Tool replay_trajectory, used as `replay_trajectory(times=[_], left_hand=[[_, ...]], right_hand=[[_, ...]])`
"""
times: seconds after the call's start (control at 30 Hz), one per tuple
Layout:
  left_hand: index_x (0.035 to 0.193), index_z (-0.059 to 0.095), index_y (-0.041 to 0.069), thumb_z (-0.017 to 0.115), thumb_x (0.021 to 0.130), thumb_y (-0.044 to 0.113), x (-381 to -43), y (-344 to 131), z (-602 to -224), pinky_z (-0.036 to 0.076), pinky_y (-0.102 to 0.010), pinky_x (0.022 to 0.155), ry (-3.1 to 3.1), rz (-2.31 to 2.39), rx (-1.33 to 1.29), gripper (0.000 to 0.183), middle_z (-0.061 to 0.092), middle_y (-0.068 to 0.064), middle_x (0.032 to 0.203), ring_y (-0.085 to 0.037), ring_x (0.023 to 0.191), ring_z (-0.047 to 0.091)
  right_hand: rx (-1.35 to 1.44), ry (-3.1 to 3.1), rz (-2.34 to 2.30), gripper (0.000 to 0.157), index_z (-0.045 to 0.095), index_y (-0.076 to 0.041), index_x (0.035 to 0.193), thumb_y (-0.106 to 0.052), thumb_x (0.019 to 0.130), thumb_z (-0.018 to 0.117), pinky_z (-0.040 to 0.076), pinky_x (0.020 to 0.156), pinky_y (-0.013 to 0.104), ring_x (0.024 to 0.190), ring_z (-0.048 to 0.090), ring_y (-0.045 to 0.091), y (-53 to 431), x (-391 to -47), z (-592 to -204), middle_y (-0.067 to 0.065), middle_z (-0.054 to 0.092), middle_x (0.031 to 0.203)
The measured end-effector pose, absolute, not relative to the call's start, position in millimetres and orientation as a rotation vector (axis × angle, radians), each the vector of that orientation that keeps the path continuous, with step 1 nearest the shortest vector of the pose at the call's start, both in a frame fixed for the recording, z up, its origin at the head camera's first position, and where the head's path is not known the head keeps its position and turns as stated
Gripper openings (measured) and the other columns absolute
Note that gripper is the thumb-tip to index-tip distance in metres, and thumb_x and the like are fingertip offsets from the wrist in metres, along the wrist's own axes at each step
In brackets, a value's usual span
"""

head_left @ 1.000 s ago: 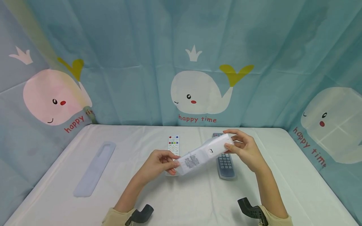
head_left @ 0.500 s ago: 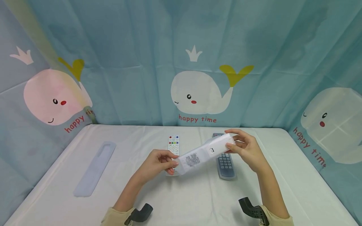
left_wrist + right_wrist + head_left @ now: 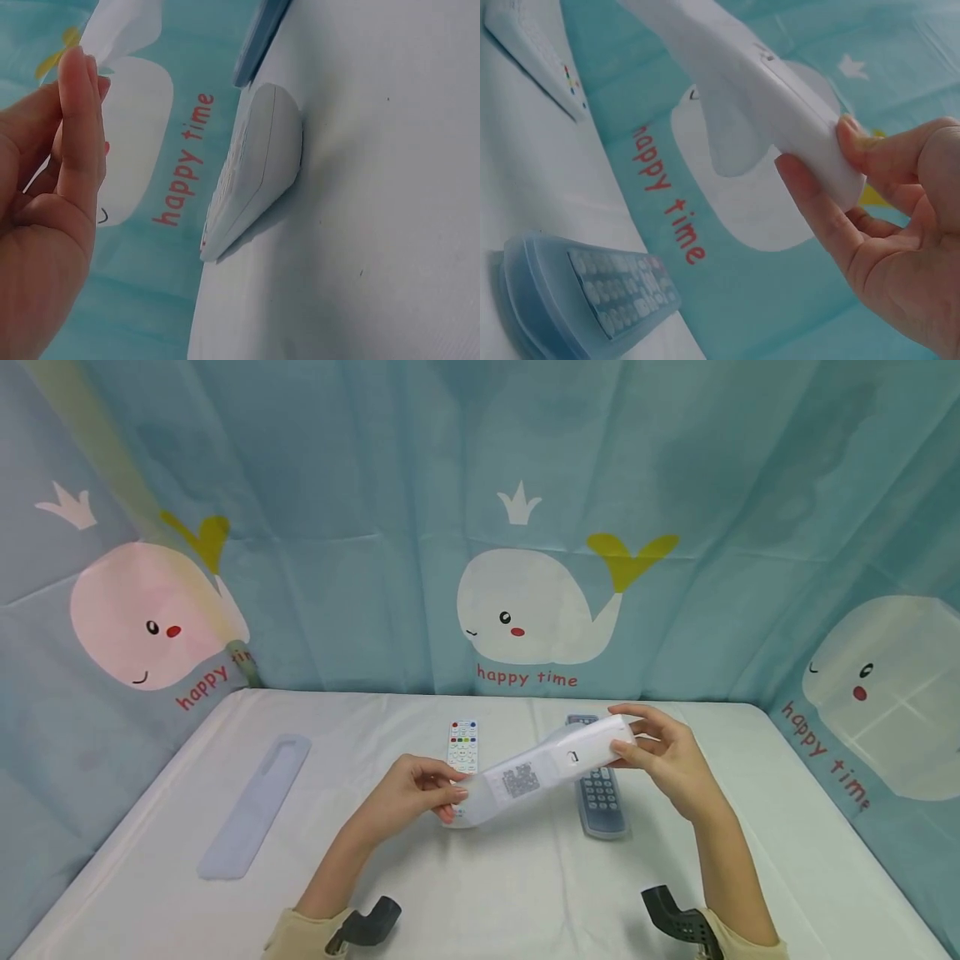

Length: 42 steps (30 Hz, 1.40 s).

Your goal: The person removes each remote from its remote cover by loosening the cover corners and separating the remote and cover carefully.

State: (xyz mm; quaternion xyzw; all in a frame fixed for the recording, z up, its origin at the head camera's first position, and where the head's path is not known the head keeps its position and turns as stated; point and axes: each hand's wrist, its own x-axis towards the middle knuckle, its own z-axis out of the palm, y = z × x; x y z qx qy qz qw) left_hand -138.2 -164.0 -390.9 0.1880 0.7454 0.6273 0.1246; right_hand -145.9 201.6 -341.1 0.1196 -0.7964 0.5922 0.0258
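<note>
A white remote control (image 3: 611, 742) is held above the table, back side up, its lower part inside a translucent sleeve (image 3: 482, 800). My right hand (image 3: 667, 760) pinches the bare upper end of the remote between thumb and fingers. At the other end, my left hand (image 3: 411, 795) pinches the sleeve's tip. In the right wrist view, a loose flap of the sleeve (image 3: 735, 139) hangs beside the remote. Below the hands lies a second white remote (image 3: 462, 746) with coloured buttons, partly hidden. A grey-blue remote (image 3: 602, 810) in a clear cover lies partly beneath the held one.
A flat translucent sleeve (image 3: 258, 802) lies at the left of the white-covered table (image 3: 517, 893). Behind the table hangs a blue curtain (image 3: 360, 610) printed with whales. Dark wrist mounts (image 3: 367, 925) sit at both sleeves' cuffs.
My right hand has moved slightly right with the remote. The remote's label now sits farther from my left hand, and more of the sleeve beside that hand is see-through. The head view shifted slightly.
</note>
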Motion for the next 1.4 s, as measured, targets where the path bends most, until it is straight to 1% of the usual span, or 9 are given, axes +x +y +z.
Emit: replay_trajectory(times=[0.2,0.37,0.57,0.73,0.8,0.93,1.1,1.23,1.4], left_hand=[[0.114,0.071,-0.016,0.075,0.093,-0.002,-138.2,-168.0,-390.0,0.063,-0.027,0.066,2.196,1.809,0.527,0.025,0.073,-0.005,0.080,-0.008,0.062,0.068],[0.113,0.071,-0.015,0.076,0.093,-0.001,-138.6,-168.0,-388.8,0.063,-0.027,0.066,2.207,1.800,0.517,0.025,0.073,-0.007,0.080,-0.009,0.062,0.068],[0.112,0.073,-0.013,0.077,0.093,0.001,-139.0,-166.1,-388.0,0.062,-0.026,0.066,2.255,1.788,0.481,0.024,0.074,-0.009,0.081,-0.010,0.062,0.068],[0.110,0.074,-0.009,0.079,0.093,0.005,-139.3,-162.8,-388.8,0.062,-0.026,0.071,2.325,1.760,0.506,0.023,0.075,-0.009,0.082,-0.015,0.069,0.070],[0.110,0.073,-0.009,0.078,0.093,0.006,-139.3,-161.6,-389.7,0.062,-0.027,0.073,2.342,1.755,0.532,0.023,0.075,-0.010,0.085,-0.016,0.073,0.072],[0.112,0.073,-0.008,0.078,0.095,0.007,-138.7,-157.2,-392.3,0.064,-0.030,0.077,2.343,1.757,0.550,0.023,0.076,-0.011,0.091,-0.015,0.079,0.073],[0.118,0.073,-0.005,0.076,0.097,0.011,-136.6,-149.5,-394.9,0.061,-0.026,0.077,2.302,1.763,0.544,0.026,0.076,-0.012,0.103,-0.010,0.085,0.072],[0.120,0.074,-0.003,0.076,0.098,0.012,-135.0,-143.7,-396.0,0.058,-0.024,0.077,2.292,1.759,0.541,0.027,0.076,-0.013,0.108,-0.011,0.087,0.073],[0.121,0.073,-0.005,0.076,0.097,0.012,-134.1,-137.6,-396.2,0.059,-0.024,0.076,2.278,1.772,0.520,0.029,0.076,-0.015,0.111,-0.012,0.087,0.072]], right_hand=[[0.340,-2.469,1.798,0.048,0.053,0.006,0.145,0.003,0.099,0.069,0.065,0.080,0.030,0.095,0.073,0.010,207.4,-143.5,-338.7,0.027,0.056,0.120],[0.343,-2.466,1.789,0.049,0.052,0.007,0.147,0.002,0.101,0.067,0.065,0.081,0.031,0.095,0.073,0.010,208.8,-143.4,-337.4,0.028,0.056,0.122],[0.307,-2.467,1.778,0.051,0.052,0.003,0.149,-0.001,0.101,0.068,0.065,0.083,0.032,0.095,0.072,0.008,205.1,-143.8,-338.6,0.029,0.057,0.125],[0.311,-2.444,1.773,0.052,0.050,0.003,0.151,-0.002,0.102,0.067,0.065,0.083,0.033,0.096,0.072,0.006,204.3,-143.3,-339.1,0.028,0.057,0.124],[0.317,-2.430,1.776,0.051,0.050,0.003,0.150,-0.002,0.103,0.067,0.065,0.083,0.032,0.096,0.072,0.006,204.5,-143.1,-339.1,0.025,0.058,0.123],[0.321,-2.401,1.780,0.050,0.052,0.003,0.149,-0.003,0.102,0.068,0.065,0.081,0.029,0.096,0.073,0.006,203.9,-143.3,-339.6,0.013,0.062,0.118],[0.325,-2.345,1.805,0.048,0.058,0.002,0.146,-0.005,0.101,0.071,0.065,0.079,0.029,0.096,0.074,0.007,200.3,-144.8,-340.7,0.000,0.066,0.114],[0.335,-2.275,1.855,0.046,0.061,0.003,0.143,-0.004,0.099,0.073,0.065,0.078,0.028,0.095,0.074,0.007,196.9,-146.2,-341.8,-0.006,0.069,0.113],[0.343,-2.210,1.891,0.046,0.059,0.008,0.141,-0.001,0.099,0.072,0.065,0.078,0.028,0.094,0.074,0.008,192.1,-148.1,-343.0,-0.007,0.070,0.112]])
